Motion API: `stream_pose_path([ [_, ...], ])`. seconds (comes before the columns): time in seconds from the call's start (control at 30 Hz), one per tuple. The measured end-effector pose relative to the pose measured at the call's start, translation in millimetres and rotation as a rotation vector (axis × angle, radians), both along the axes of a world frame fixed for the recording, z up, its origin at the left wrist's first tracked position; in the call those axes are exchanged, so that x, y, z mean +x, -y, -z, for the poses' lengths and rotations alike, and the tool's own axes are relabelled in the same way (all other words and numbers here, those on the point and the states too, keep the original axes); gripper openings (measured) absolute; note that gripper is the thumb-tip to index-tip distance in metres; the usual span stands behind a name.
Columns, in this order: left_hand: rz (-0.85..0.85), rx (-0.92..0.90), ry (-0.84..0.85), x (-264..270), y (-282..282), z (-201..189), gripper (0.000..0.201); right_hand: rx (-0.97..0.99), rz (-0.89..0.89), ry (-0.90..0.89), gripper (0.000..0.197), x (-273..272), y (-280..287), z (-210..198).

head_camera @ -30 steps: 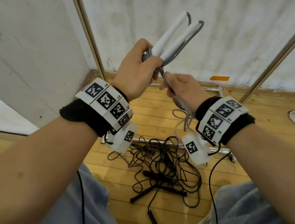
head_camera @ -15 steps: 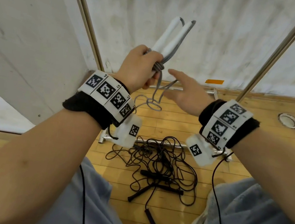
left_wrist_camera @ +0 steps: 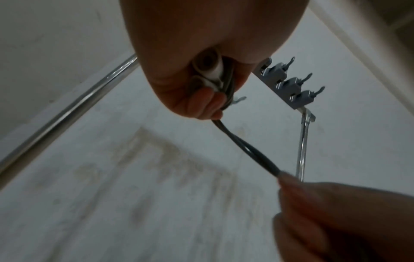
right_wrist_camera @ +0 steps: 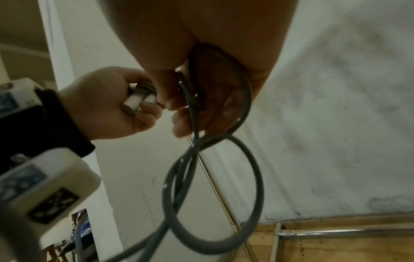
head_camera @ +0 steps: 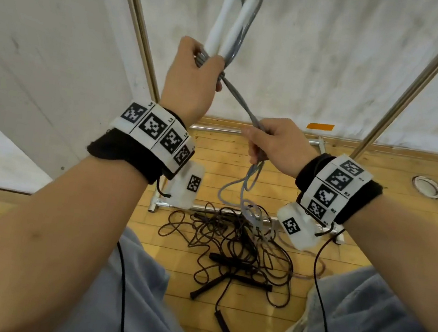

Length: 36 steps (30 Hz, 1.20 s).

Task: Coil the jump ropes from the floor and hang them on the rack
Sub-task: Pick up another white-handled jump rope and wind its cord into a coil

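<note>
Your left hand [head_camera: 193, 78] is raised in front of the wall, fingers curled tight round both white handles [head_camera: 229, 23] of the grey jump rope [head_camera: 239, 101], which point upward side by side; gripped together like that, they likely serve as the fixed core for the coils, with some turns of cord already bunched under your fingers. Your right hand [head_camera: 277, 146] sits lower and just to the right, back of the hand up, thumb and fingers closed on the doubled cord, pulling a straight, taut stretch between the two hands so the next turn should lie snug. Below your right hand the slack drops in a loose loop [right_wrist_camera: 212, 191] toward the floor, its tail reaching the tangle of black jump ropes [head_camera: 232, 246] lying uncoiled on the wooden boards between your knees. The rack's row of hooks [left_wrist_camera: 289, 83] shows beyond your left hand in the left wrist view, with nothing visibly hung on them
</note>
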<state>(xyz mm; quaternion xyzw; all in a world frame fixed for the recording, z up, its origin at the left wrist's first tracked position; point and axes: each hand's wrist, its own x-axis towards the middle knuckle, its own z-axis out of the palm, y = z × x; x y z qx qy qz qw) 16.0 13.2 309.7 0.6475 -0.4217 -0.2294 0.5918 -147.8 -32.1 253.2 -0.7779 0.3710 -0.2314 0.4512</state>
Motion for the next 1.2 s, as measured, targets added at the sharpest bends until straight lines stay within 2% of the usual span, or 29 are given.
stream_pose_path([
  [0.07, -0.003, 0.075, 0.181, 10, 2, 7, 0.014, -0.066, 0.047, -0.020, 0.037, 0, 1, 1],
  [0.13, 0.049, 0.196, 0.379, 20, 4, 17, 0.021, -0.148, 0.082, -0.047, 0.037, -1, 4, -2],
  [0.23, 0.107, 0.290, 0.596, 29, 4, 31, 0.025, -0.193, 0.090, -0.074, 0.040, -4, 6, -10],
  [0.43, 0.159, 0.510, 0.839, 21, 8, 54, 0.025, -0.391, -0.076, -0.261, 0.035, -3, -2, -17],
  [0.57, 0.344, 0.607, 0.914, 13, 9, 63, 0.024, -0.515, -0.065, -0.315, 0.033, -14, 8, -21],
  [0.73, 0.493, 0.592, 1.008, -3, 8, 63, 0.020, -0.569, 0.008, -0.295, 0.034, -25, 22, -21],
  [0.87, 0.501, 0.508, 1.097, -18, 6, 64, 0.035, -0.600, 0.045, -0.300, 0.031, -28, 27, -22],
  [1.0, 0.484, 0.475, 1.056, -24, 5, 67, 0.026, -0.611, 0.122, -0.334, 0.038, -32, 35, -24],
  [1.2, 0.513, 0.433, 1.015, -27, 1, 60, 0.023, -0.553, 0.185, -0.409, 0.048, -40, 49, -24],
])
